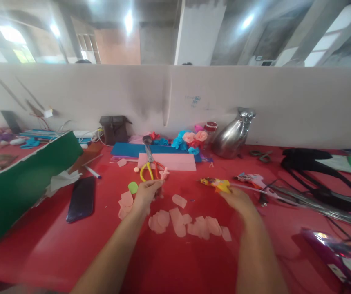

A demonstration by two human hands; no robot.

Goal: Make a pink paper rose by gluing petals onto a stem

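My left hand [147,194] is closed in a pinch on a small pink paper flower piece [164,174], held over the red table. Yellow-handled scissors [146,171] lie just beyond it. My right hand [238,199] is wrapped round a yellow glue gun [216,184], its nozzle pointing left toward the flower piece. A pale glue stick [246,187] sticks out behind the gun. Between my forearms, pink paper petals [204,227] lie loosely in a row, with one single petal [179,201] above them. A green paper disc [133,188] is beside my left hand.
A green board [31,183] and a phone [81,199] are on the left. Paper flowers [190,141], a jar [210,130] and a metal jug [235,134] stand at the back. On the right are another glue gun [253,179], cables and a purple iron [336,257].
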